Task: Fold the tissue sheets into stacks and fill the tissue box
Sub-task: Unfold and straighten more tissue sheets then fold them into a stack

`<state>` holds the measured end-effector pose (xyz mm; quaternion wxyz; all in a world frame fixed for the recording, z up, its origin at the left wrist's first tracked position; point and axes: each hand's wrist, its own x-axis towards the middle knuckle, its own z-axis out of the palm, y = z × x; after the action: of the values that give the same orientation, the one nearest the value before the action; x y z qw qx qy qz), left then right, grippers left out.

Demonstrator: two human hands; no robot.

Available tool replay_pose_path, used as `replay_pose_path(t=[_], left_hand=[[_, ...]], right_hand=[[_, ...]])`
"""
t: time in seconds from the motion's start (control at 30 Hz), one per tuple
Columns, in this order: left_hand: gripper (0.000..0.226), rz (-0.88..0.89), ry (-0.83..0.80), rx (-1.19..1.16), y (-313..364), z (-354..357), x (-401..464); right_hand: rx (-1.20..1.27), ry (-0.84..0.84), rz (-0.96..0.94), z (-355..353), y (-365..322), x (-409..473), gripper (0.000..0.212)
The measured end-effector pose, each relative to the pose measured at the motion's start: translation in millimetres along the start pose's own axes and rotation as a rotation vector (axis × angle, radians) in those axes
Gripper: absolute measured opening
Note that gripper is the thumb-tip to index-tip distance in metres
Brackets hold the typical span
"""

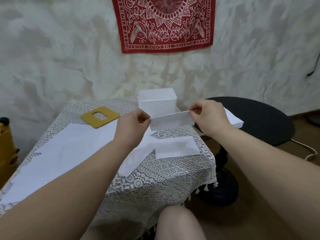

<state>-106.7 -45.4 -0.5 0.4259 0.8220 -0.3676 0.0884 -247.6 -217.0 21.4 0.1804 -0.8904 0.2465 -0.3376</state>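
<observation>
- The left hand (132,124) pinches the left end of a folded tissue sheet (171,120) between thumb and curled fingers, holding it up in the air above the table.
- The right hand (208,113) pinches the right end of the same sheet at its top edge, fingers curled, so the sheet hangs as a narrow strip stretched between the two hands.
- The held sheet sits in front of the white tissue box (157,100), which stands open-topped at the far edge of the table, just behind the hands.
- The yellow lid (100,118) with a rectangular opening lies flat on the lace tablecloth (164,175), to the left of the box and apart from it.
- A folded tissue (176,147) lies on the cloth below the held sheet, near the table's right edge.
- Large unfolded tissue sheets (65,151) spread across the left and middle of the table, partly under the left forearm.
- A stack of white tissue sheets (234,119) rests on the black round stool (263,118) to the right of the table, partly hidden by the right hand.
- A red patterned bandana (164,23) hangs on the white wall behind.
- A yellow object (7,144) stands at the left edge of the view; what it is cannot be told.
- A bare knee (178,222) shows at the bottom.
</observation>
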Motion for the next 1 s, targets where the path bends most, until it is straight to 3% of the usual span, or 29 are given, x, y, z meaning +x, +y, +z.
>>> replay_pose_path(t=[0.07, 0.27, 0.7, 1.0], left_hand=[[0.006, 0.005, -0.003, 0.013, 1.7, 13.3, -3.3], [0.012, 0.020, -0.258, 0.199, -35.3, 54.6, -57.5], [0.006, 0.139, -0.234, 0.208, -45.6, 58.8, -60.8], [0.014, 0.111, -0.247, 0.221, -45.9, 58.5, -60.3]], right_hand=[[-0.028, 0.034, -0.008, 9.2, 14.3, -6.8, 0.014], [-0.028, -0.220, 0.024, 53.0, 68.0, -64.4, 0.014], [0.032, -0.193, -0.075, 55.7, 74.3, -78.3, 0.012], [-0.032, -0.247, -0.080, 52.4, 71.8, -78.5, 0.016]])
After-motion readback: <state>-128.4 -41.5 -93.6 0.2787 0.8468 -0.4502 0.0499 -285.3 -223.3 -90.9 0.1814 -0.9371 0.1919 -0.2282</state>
